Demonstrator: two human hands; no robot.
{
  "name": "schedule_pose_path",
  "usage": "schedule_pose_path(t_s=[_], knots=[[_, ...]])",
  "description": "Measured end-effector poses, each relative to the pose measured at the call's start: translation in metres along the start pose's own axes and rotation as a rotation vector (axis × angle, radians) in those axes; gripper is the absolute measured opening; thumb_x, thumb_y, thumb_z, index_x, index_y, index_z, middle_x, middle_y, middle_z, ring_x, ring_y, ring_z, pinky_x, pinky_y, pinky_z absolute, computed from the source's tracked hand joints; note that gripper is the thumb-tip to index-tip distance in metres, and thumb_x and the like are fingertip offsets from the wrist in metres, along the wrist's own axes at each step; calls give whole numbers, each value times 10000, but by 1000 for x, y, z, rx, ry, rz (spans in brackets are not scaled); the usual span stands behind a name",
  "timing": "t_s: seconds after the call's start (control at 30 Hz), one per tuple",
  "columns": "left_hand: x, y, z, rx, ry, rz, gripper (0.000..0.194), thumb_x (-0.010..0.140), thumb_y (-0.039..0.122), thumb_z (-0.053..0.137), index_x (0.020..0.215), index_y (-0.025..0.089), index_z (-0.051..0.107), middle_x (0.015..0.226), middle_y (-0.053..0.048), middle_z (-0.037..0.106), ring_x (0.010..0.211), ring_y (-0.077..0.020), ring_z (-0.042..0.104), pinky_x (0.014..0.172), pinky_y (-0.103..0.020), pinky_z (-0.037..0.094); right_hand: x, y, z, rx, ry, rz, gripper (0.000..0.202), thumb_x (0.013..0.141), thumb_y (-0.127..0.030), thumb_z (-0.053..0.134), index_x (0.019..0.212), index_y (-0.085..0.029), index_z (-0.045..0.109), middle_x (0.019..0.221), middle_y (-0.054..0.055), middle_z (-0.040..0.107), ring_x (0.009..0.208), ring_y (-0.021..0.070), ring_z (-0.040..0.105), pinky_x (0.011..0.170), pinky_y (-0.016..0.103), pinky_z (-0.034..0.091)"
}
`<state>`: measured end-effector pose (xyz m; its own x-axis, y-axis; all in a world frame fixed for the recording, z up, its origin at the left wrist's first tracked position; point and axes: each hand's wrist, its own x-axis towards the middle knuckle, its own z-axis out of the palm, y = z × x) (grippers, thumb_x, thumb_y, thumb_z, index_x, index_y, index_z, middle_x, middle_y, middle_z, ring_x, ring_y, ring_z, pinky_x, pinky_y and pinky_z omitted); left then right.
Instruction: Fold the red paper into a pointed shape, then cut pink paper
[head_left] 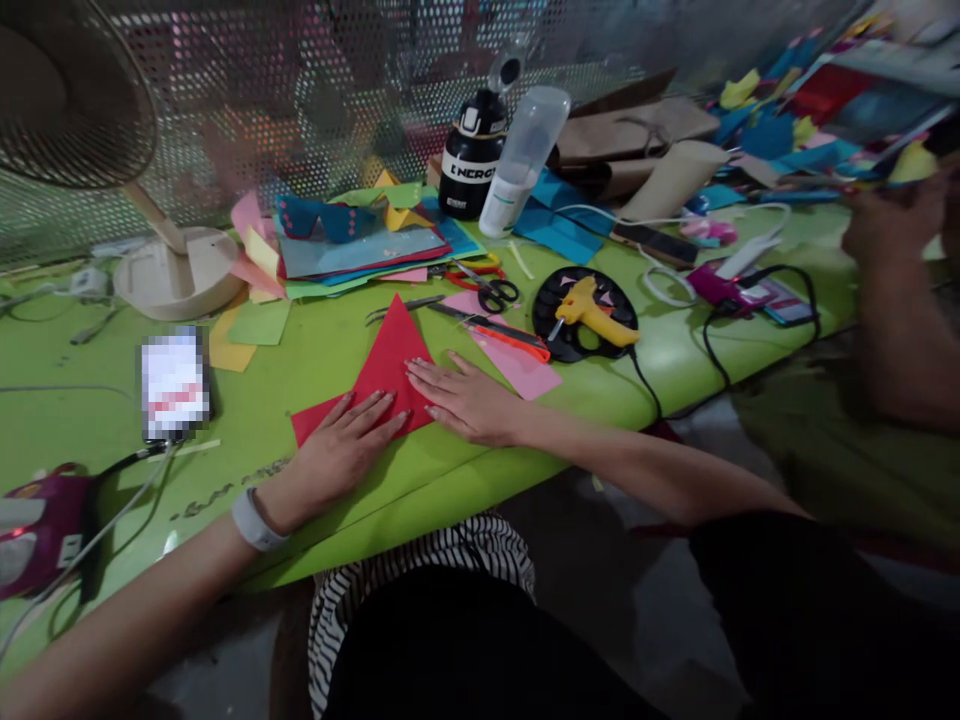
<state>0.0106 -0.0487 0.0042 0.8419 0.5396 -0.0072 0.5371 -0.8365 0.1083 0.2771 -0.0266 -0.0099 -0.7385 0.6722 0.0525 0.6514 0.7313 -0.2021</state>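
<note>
A folded sheet of red paper (394,345) lies on the green table near its front edge, one corner pointing away from me. Across its left part my left hand (337,450) rests flat, fingers stretched out. My right hand (472,400) presses on the paper's right side, also with straight fingers. Neither hand grips anything; the paper under the fingers is hidden. Just beyond the paper are tweezers (405,308), an orange box cutter (517,340) and black-handled scissors (496,293). Pink paper (517,365) lies to the right of my right hand.
A yellow glue gun (592,312) sits on a black tray (544,310). Behind stand a black bottle (466,170) and a clear bottle (525,150). A fan base (180,280) and phone (175,385) are at left. Another person's arm (904,290) reaches in at right.
</note>
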Motion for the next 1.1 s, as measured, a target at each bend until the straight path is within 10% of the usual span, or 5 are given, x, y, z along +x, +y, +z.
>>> schedule_pose_path(t_s=[0.23,0.43,0.67,1.1], knots=[[-1,3,-10,-30,-12,21,617,969,574,382,1517,308,289,1617,-80,164,1490,-282,157,1203,-540,166,-9,3,-3,-28,-44,89,572,990,-292,241,1528,-97,243,1592,133,201,1477,255,211,1179,602,134],[-1,5,-12,-29,-17,21,673,943,626,392,1520,295,290,1618,-96,157,1488,-299,156,1205,-537,153,-21,-9,-12,-41,67,171,579,1000,-317,266,1529,-85,243,1576,168,234,1471,287,222,1188,599,99],[-1,1,-8,7,-27,44,775,914,676,395,1547,280,189,1622,-121,85,1495,-294,122,1204,-540,132,-12,-45,6,1,16,5,929,919,-706,296,1510,9,239,1579,225,177,1490,284,125,1216,435,176],[-46,3,-17,4,-54,20,809,918,676,386,1558,245,142,1618,-95,98,1487,-279,166,1219,-474,105,-52,-21,-5,-78,-15,105,973,890,-756,243,1554,-57,111,1578,209,200,1473,325,198,1187,530,189]])
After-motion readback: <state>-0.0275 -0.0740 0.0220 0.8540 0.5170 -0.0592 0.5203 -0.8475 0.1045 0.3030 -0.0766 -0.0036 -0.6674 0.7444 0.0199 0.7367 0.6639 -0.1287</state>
